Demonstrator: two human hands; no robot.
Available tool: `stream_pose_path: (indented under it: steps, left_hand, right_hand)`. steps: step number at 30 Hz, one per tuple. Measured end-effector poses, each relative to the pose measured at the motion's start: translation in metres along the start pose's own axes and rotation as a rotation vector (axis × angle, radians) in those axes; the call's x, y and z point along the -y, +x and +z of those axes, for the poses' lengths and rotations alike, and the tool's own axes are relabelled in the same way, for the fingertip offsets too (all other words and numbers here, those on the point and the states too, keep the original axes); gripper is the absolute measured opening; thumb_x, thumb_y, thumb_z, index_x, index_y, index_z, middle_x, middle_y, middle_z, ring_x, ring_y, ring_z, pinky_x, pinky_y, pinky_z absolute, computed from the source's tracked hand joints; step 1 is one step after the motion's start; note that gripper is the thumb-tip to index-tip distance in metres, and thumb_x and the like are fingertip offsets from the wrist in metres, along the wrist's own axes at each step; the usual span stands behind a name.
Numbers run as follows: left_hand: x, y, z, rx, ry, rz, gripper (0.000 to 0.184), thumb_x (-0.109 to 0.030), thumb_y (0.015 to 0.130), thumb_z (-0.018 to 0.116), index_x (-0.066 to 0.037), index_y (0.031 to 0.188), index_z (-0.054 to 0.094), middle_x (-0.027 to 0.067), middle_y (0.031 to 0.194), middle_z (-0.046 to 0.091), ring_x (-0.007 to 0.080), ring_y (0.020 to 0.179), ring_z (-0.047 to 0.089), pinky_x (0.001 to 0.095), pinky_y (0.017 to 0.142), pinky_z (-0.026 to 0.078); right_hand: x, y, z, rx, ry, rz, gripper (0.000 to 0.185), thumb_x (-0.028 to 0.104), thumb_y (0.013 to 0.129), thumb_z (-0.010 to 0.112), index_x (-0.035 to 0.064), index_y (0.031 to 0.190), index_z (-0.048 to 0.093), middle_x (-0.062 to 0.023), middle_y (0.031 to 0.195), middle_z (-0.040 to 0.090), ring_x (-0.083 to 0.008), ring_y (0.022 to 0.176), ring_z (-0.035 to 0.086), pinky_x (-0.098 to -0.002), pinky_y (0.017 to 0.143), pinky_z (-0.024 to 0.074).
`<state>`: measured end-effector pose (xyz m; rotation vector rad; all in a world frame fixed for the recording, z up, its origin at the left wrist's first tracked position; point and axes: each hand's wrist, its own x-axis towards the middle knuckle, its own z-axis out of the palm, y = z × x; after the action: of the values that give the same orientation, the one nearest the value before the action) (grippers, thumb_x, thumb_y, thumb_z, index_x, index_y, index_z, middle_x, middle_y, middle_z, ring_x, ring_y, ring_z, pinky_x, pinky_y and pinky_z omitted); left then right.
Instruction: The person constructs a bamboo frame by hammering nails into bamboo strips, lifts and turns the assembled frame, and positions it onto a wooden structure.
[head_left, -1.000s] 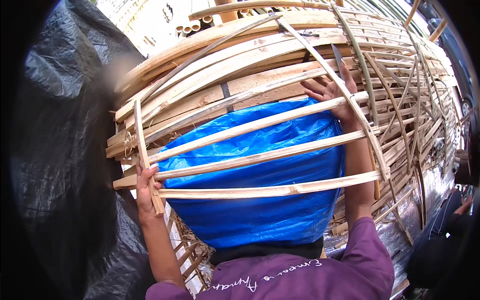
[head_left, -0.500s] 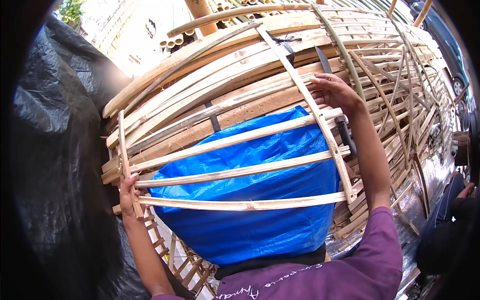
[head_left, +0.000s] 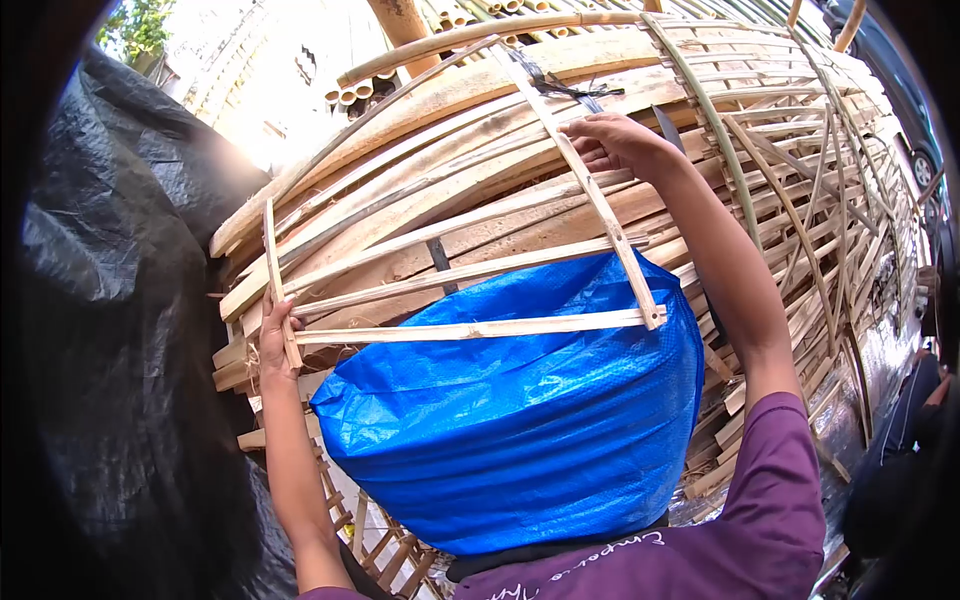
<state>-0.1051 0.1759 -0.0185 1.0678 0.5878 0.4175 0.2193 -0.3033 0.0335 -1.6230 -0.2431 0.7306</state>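
A ladder-like frame of pale wooden slats [head_left: 480,329] is held up in front of me, tilted above the blue tarp sheet [head_left: 520,430] over my lap. My left hand [head_left: 276,335] is closed around the near end of its left crossbar [head_left: 272,245]. My right hand [head_left: 625,145] is at the upper part of the right crossbar [head_left: 600,205], fingers curled, with the fingertips against the bar. Several long slats run between the two crossbars, their right ends poking slightly past the bar. Part of my right hand's grip is hidden behind its own fingers.
Thick planks [head_left: 500,165] lie stacked behind the frame, with a black tie [head_left: 575,88] on top. A dark blade-like strip [head_left: 668,128] stands by my right forearm. Many thin slats [head_left: 800,200] are piled to the right. A black tarp [head_left: 110,330] hangs on the left.
The frame has shifted up and away from my lap, showing more of the blue tarp. My right hand has moved up and left along with it; my left hand still grips the left crossbar.
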Motion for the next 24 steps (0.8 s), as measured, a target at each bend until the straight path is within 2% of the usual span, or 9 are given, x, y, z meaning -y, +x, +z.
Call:
stream_pose_path:
  steps: [6,9,13,16,18,19,20,24]
  left_hand:
    - [0.025,0.023,0.004,0.001,0.003,0.014,0.048,0.002,0.088,0.061,-0.014,0.133,0.051,0.0006,0.096,0.060,0.0055,0.064,0.059,0.0114,0.051,0.054]
    - [0.015,0.025,0.004,0.050,-0.113,-0.021,0.045,0.002,0.089,0.060,-0.009,0.132,0.050,0.0007,0.091,0.055,0.0071,0.063,0.059,0.0119,0.051,0.056]
    - [0.021,0.033,0.009,0.000,-0.119,0.035,0.049,0.002,0.088,0.061,-0.012,0.133,0.051,0.0010,0.094,0.057,0.0061,0.064,0.057,0.0123,0.051,0.054]
    - [0.033,0.039,0.013,-0.023,-0.090,0.083,0.050,0.003,0.087,0.061,-0.012,0.134,0.051,0.0012,0.095,0.057,0.0057,0.066,0.057,0.0120,0.051,0.053]
    - [0.034,0.036,0.020,-0.029,-0.068,0.099,0.053,0.003,0.087,0.062,-0.013,0.136,0.050,0.0017,0.096,0.057,0.0057,0.067,0.056,0.0125,0.051,0.052]
    - [0.034,0.031,0.027,-0.066,-0.020,0.162,0.055,0.003,0.087,0.062,-0.014,0.137,0.050,0.0021,0.097,0.058,0.0061,0.067,0.056,0.0136,0.052,0.052]
    - [0.037,0.026,0.035,-0.102,0.028,0.222,0.056,0.003,0.087,0.063,-0.014,0.139,0.049,0.0024,0.099,0.058,0.0065,0.067,0.056,0.0147,0.053,0.051]
    - [0.047,0.012,0.049,-0.193,0.131,0.256,0.058,0.002,0.087,0.064,-0.015,0.140,0.048,0.0029,0.099,0.060,0.0077,0.068,0.056,0.0182,0.055,0.051]
  right_hand:
    - [0.013,0.024,-0.001,-0.038,-0.046,0.019,0.029,0.033,0.091,0.070,0.0089,0.107,0.067,-0.0012,0.087,0.066,-0.0053,0.069,0.063,-0.0208,0.063,0.0558]
    - [0.023,0.030,-0.001,-0.075,-0.079,-0.007,0.031,0.037,0.089,0.072,0.0104,0.105,0.068,0.0010,0.088,0.065,-0.0046,0.066,0.060,-0.0190,0.061,0.0542]
    - [0.029,0.048,-0.005,-0.093,-0.130,-0.033,0.035,0.036,0.090,0.071,0.0095,0.112,0.067,-0.0008,0.092,0.067,-0.0056,0.066,0.059,-0.0196,0.061,0.0542]
    - [0.032,0.060,-0.010,-0.157,-0.192,-0.030,0.034,0.037,0.090,0.071,0.0090,0.109,0.069,-0.0025,0.093,0.068,-0.0065,0.067,0.061,-0.0202,0.061,0.0554]
    - [0.025,0.071,-0.018,-0.106,-0.196,-0.067,0.032,0.034,0.087,0.075,0.0072,0.103,0.070,-0.0049,0.094,0.071,-0.0091,0.074,0.067,-0.0221,0.062,0.0568]
    - [0.023,0.076,-0.017,-0.142,-0.197,-0.066,0.034,0.038,0.087,0.073,0.0083,0.105,0.072,-0.0046,0.089,0.069,-0.0079,0.069,0.064,-0.0213,0.061,0.0568]
    - [0.024,0.080,-0.018,-0.132,-0.228,-0.034,0.036,0.037,0.086,0.074,0.0089,0.108,0.072,-0.0052,0.091,0.069,-0.0076,0.070,0.064,-0.0209,0.061,0.0567]
    - [0.021,0.088,-0.018,-0.156,-0.263,-0.065,0.038,0.038,0.087,0.074,0.0051,0.106,0.071,-0.0065,0.088,0.071,-0.0079,0.068,0.065,-0.0214,0.058,0.0566]
